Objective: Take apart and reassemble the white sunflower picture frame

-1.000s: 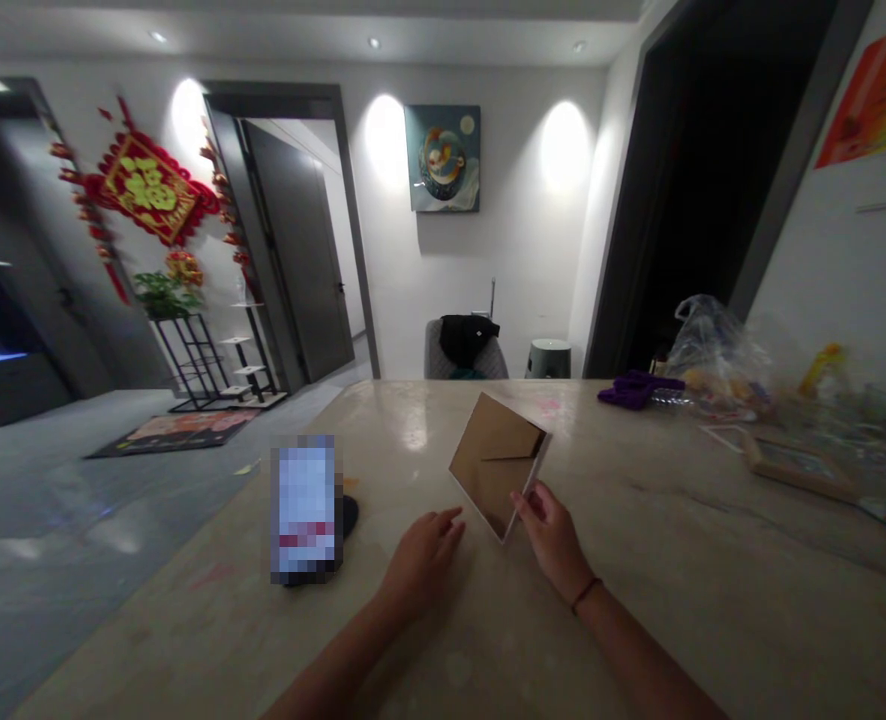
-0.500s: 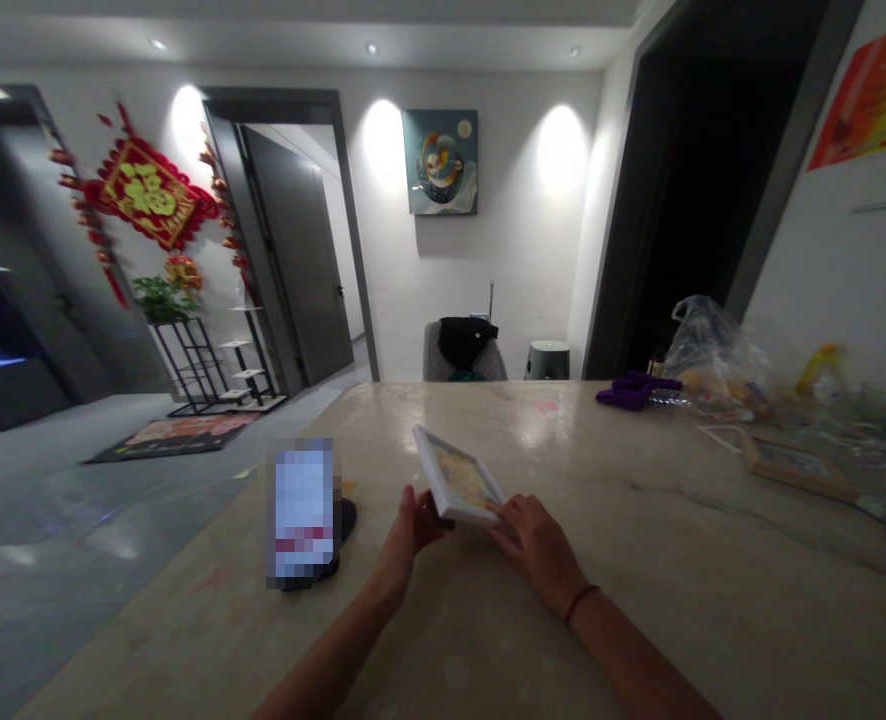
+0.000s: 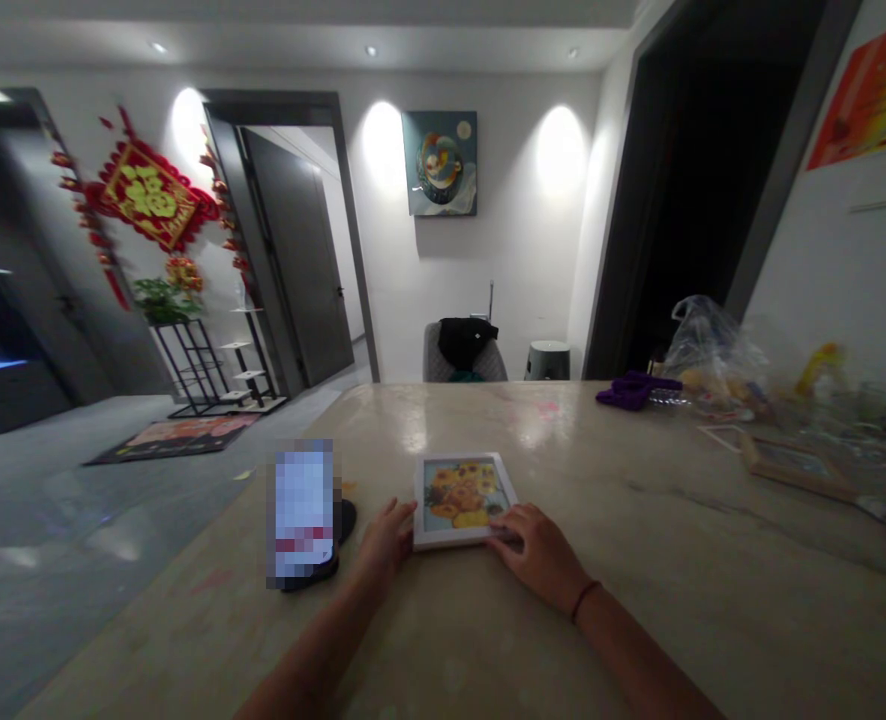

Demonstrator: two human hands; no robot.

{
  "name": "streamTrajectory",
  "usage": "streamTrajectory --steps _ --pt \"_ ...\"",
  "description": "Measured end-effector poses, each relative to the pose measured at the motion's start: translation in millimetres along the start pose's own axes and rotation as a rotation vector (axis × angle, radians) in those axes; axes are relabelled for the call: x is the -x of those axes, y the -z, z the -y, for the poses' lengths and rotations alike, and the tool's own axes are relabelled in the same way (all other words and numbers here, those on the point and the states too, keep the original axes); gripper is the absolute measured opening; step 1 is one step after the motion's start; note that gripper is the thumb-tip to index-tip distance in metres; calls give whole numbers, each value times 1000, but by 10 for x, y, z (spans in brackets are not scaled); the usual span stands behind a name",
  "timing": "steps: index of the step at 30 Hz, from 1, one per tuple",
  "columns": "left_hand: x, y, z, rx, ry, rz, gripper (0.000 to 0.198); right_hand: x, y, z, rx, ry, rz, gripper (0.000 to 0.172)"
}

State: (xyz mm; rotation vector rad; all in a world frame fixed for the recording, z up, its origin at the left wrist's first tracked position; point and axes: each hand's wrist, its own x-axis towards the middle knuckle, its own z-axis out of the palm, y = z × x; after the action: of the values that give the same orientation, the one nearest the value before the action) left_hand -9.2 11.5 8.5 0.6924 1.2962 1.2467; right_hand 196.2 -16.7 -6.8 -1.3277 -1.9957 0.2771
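Observation:
A small white picture frame (image 3: pixel 464 497) with a sunflower print lies face up on the beige stone table (image 3: pixel 638 600). My left hand (image 3: pixel 383 540) touches its left edge, fingers curled against the frame. Over the near right corner lies my right hand (image 3: pixel 537 545), fingers resting on the frame; a dark band circles that wrist. Both hands hold the frame against the tabletop.
A phone on a dark stand (image 3: pixel 304 515) is just left of my left hand. At the right are a wooden frame (image 3: pixel 795 465), a plastic bag (image 3: pixel 713 350), a purple item (image 3: pixel 634 388) and clutter. A chair with a dark garment (image 3: pixel 464 348) stands at the far end.
The frame was held upright with its brown back toward me, then was turned over and laid flat, picture side up. My left hand came onto its left edge.

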Motion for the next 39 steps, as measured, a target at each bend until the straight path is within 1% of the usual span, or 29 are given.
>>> streamTrajectory --steps 2,3,4,7,9,10,12,13,15,18,21,24,27,29,31,32,33,34,35,36,37,39 --pt "-8 11 -28 -118 -34 9 65 -2 -29 -39 9 6 17 17" --pt "-12 15 -36 -207 -85 7 64 -4 -45 -57 9 5 23 19" --pt "-13 19 -39 -311 -161 2 64 -5 -58 -73 5 4 28 21" --pt "13 35 -25 -720 -472 6 65 -6 -75 -93 -14 2 49 25" --pt "62 44 -8 -1046 -632 4 53 -6 -63 -89 -1 -24 44 25" --pt "92 46 -2 -1201 -669 -13 46 -7 -51 -86 20 -59 22 24" --pt "155 44 -4 -1449 -660 -58 36 -11 -27 -88 84 -164 -35 25" --pt "181 41 -12 -1527 -636 -69 36 -15 -17 -94 114 -219 -54 26" --pt "217 31 -34 -1599 -607 -52 38 -24 -13 -115 152 -287 -48 24" --pt "223 12 -59 -1593 -612 8 40 -40 -45 -152 188 -296 -27 21" --pt "195 -10 -40 -1554 -616 47 32 -47 -94 -177 254 -293 -46 24" --pt "154 -26 15 -1525 -665 62 29 -40 -122 -188 302 -294 -37 27" --pt "117 -25 65 -1516 -723 63 31 -32 -107 -188 318 -274 -24 30" --pt "104 -14 66 -1491 -759 29 35 -37 -63 -183 311 -293 -68 33" --pt "106 5 23 -1426 -798 -52 39 -53 9 -177 267 -368 -179 34" --pt "112 16 -15 -1380 -798 -104 38 -63 54 -175 219 -415 -237 32" --pt "120 27 -61 -1323 -797 -128 37 -75 102 -174 148 -463 -284 27" --pt "128 39 -111 -1271 -731 -158 40 -86 150 -173 51 -510 -306 28" --pt "134 50 -160 -1209 -606 -175 50 -95 195 -173 -74 -567 -305 38" --pt "137 59 -203 -1114 -483 -126 61 -102 234 -174 -232 -634 -273 50" --pt "137 66 -236 -977 -361 -70 72 -107 266 -174 -424 -704 -208 58" --pt "126 74 -267 -731 -132 82 77 -107 303 -173 -844 -826 -6 65"
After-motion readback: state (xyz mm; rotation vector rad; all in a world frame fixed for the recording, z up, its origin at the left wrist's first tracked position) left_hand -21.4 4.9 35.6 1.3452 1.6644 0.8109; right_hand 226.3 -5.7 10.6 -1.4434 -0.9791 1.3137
